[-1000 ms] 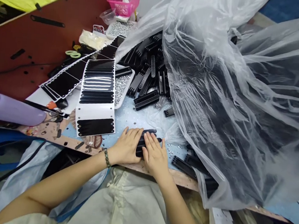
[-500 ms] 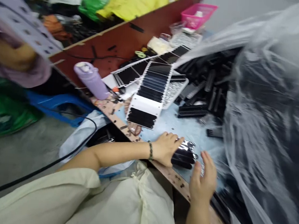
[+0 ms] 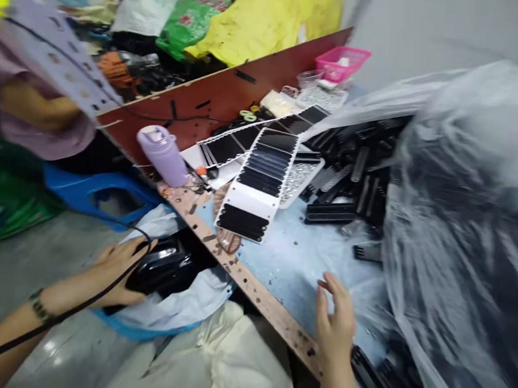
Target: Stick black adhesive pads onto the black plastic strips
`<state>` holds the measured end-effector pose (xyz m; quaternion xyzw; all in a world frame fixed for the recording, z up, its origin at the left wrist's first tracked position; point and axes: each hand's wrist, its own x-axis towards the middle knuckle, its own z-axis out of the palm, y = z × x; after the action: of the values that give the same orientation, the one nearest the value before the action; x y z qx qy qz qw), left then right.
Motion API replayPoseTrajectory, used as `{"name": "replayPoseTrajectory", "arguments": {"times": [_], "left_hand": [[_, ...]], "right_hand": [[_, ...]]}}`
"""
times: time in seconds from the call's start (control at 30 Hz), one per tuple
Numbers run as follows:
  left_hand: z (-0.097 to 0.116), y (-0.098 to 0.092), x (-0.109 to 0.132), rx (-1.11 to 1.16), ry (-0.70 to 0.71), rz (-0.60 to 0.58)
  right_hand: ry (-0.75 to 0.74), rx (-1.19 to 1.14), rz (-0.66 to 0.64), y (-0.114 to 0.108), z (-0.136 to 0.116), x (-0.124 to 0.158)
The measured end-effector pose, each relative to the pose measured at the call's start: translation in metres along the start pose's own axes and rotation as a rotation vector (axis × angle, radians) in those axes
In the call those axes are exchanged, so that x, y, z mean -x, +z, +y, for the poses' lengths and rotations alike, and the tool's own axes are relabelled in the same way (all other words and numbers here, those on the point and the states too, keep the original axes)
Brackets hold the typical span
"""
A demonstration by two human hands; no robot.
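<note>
My left hand (image 3: 121, 270) is down at the lower left, its fingers and thumb around a bundle of glossy black strips (image 3: 161, 270). The bundle is at the mouth of a white bag with a blue rim (image 3: 187, 305), beside the bench edge. A black cable crosses in front of that hand. Over the front of the bench, my right hand (image 3: 336, 317) is held with fingers apart and slightly curled, holding nothing. Near it is the pale blue bench covering (image 3: 275, 267), dotted with small dark bits.
A white card with black strips (image 3: 259, 197) lies on the bench by a tray of small shiny pieces (image 3: 303, 176). Black combs (image 3: 345, 171) are heaped under clear plastic sheeting (image 3: 462, 234). A purple bottle (image 3: 165, 160) stands left; a co-worker's arm (image 3: 42, 105) is beyond.
My left hand has left the bench with the black strips and moved left and down to the bag. My right hand stays over the bench, slightly lower.
</note>
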<state>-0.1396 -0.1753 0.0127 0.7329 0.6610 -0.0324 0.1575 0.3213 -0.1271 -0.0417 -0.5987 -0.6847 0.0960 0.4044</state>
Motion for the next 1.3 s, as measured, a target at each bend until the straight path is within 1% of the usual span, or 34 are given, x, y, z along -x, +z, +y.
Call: {"name": "replayPoseTrajectory", "arguments": {"times": [0.03,0.07,0.1,0.13,0.2,0.23,0.27,0.3,0.37,0.4,0.43,0.47,0.5,0.57,0.6,0.63,0.7,0.8,0.87,0.93,1.03,1.17,1.23,1.3], "left_hand": [[-0.002,0.007,-0.006,-0.006,0.03,0.0],[0.002,0.011,-0.015,0.022,0.085,-0.02],[0.014,0.01,-0.025,0.065,0.164,-0.067],[0.031,0.006,-0.036,0.11,0.265,-0.145],[0.078,-0.009,-0.062,0.197,0.511,-0.286],[0.106,-0.018,-0.078,0.236,0.617,-0.299],[0.134,-0.026,-0.096,0.271,0.692,-0.278],[0.161,-0.032,-0.117,0.297,0.754,-0.229],[0.211,-0.038,-0.168,0.305,0.818,-0.079],[0.233,-0.04,-0.197,0.279,0.8,0.028],[0.254,-0.04,-0.227,0.219,0.745,0.125],[0.272,-0.041,-0.256,0.13,0.669,0.21],[0.288,-0.04,-0.285,0.029,0.584,0.268],[0.315,-0.039,-0.333,-0.017,0.513,0.321],[0.326,-0.037,-0.353,-0.038,0.479,0.33],[0.335,-0.035,-0.369,-0.051,0.453,0.331],[0.349,-0.029,-0.391,-0.079,0.408,0.328],[0.359,-0.019,-0.405,-0.104,0.386,0.321],[0.36,-0.015,-0.404,-0.11,0.405,0.303],[0.356,-0.012,-0.396,-0.109,0.439,0.276],[0.343,-0.01,-0.374,-0.089,0.494,0.224],[0.316,-0.005,-0.332,-0.055,0.593,0.131],[0.306,-0.001,-0.311,-0.048,0.707,0.05],[0.3,0.0,-0.295,-0.056,0.876,-0.034]], "right_hand": [[-0.004,-0.007,-0.019,0.005,0.003,-0.008],[0.002,-0.006,-0.024,0.009,0.008,-0.017],[0.013,0.001,-0.024,0.012,0.013,-0.027],[0.021,0.016,-0.022,0.014,0.018,-0.037],[0.009,0.061,-0.028,0.018,0.028,-0.059],[-0.01,0.091,-0.044,0.019,0.032,-0.07],[-0.031,0.127,-0.066,0.02,0.034,-0.082],[-0.049,0.17,-0.096,0.021,0.036,-0.095],[-0.08,0.278,-0.179,0.022,0.038,-0.121],[-0.095,0.343,-0.235,0.022,0.038,-0.134],[-0.104,0.417,-0.303,0.023,0.04,-0.148],[-0.107,0.489,-0.379,0.023,0.041,-0.161],[-0.104,0.551,-0.45,0.024,0.043,-0.173],[-0.087,0.627,-0.552,0.025,0.048,-0.192],[-0.081,0.643,-0.582,0.026,0.049,-0.197],[-0.078,0.648,-0.6,0.026,0.05,-0.199],[-0.075,0.643,-0.631,0.026,0.048,-0.195],[-0.072,0.608,-0.691,0.022,0.039,-0.172],[-0.077,0.573,-0.727,0.017,0.031,-0.153],[-0.074,0.538,-0.745,0.01,0.024,-0.135],[-0.071,0.483,-0.75,0.0,0.017,-0.111],[-0.067,0.407,-0.742,-0.012,0.013,-0.08],[-0.059,0.371,-0.729,-0.016,0.011,-0.067],[-0.061,0.332,-0.713,-0.019,0.008,-0.056]]}}
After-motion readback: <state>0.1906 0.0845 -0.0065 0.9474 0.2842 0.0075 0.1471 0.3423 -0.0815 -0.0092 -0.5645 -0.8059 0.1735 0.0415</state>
